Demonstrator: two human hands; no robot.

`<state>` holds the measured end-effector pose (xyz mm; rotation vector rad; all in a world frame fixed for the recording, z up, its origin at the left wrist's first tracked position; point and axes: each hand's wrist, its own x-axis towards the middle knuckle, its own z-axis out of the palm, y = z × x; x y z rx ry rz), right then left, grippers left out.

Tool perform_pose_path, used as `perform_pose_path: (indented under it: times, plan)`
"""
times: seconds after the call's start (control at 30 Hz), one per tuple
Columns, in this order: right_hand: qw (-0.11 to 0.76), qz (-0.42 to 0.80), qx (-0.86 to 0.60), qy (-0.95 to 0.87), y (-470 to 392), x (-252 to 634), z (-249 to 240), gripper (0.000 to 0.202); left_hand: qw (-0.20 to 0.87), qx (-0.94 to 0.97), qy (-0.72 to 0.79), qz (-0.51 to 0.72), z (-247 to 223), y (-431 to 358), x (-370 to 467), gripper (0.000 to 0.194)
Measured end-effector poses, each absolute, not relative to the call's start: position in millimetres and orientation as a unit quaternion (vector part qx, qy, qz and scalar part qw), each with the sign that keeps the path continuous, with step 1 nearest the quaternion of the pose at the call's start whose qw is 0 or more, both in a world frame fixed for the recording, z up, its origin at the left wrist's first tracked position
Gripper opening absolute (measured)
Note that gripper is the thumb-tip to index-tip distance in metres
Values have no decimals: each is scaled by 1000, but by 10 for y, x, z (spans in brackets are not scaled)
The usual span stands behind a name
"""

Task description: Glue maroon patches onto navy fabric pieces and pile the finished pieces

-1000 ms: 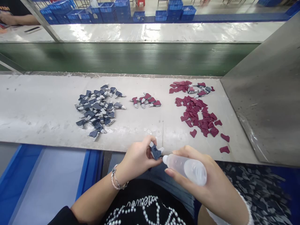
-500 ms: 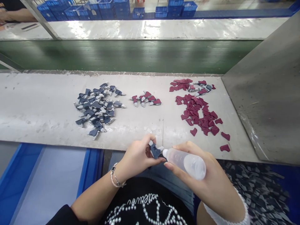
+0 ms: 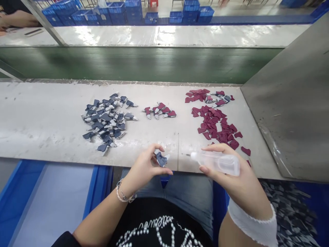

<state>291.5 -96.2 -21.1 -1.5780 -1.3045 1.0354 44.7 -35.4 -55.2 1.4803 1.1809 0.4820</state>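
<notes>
Left hand (image 3: 143, 168): fingers clamped on blue-grey part (image 3: 160, 160), near front edge of the table (image 3: 51, 137).
Right hand (image 3: 244, 175): fingers clamped on bottle (image 3: 218, 163), its nozzle (image 3: 194, 156) apart from the part.
Open room: bare surface between hands and maroon-topped pieces (image 3: 166, 110).

Bottle (image 3: 218, 164) separated from grey-blue part (image 3: 161, 159).
The right hand (image 3: 241, 178) has shifted right, drawing the nozzle (image 3: 193, 156) clear; the left hand (image 3: 144, 168) has moved slightly left. The right hand now partly covers two maroon pieces (image 3: 248, 163).
</notes>
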Motion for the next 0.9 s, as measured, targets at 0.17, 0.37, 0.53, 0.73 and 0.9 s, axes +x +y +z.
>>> perform_pose_path:
  times: [0.17,0.37,0.53,0.73,0.9]
  plan:
    - [430,578,-473,-508,-763,2988,-528,43,613,587,492,192,-568,-280,311,61]
    - [420,503,-464,-596,-288,2688,-638,40,610,590,493,194,-579,-261,284,38]
    - [400,419,-508,-637,63,2467,-715,28,568,606,526,184,-554,-276,299,35]
    - [322,305,-615,-652,-21,2648,-798,47,578,580,529,222,-630,-300,261,35]
    - [242,174,-755,-585,-73,3071,-795,27,541,628,525,194,-658,-285,272,32]
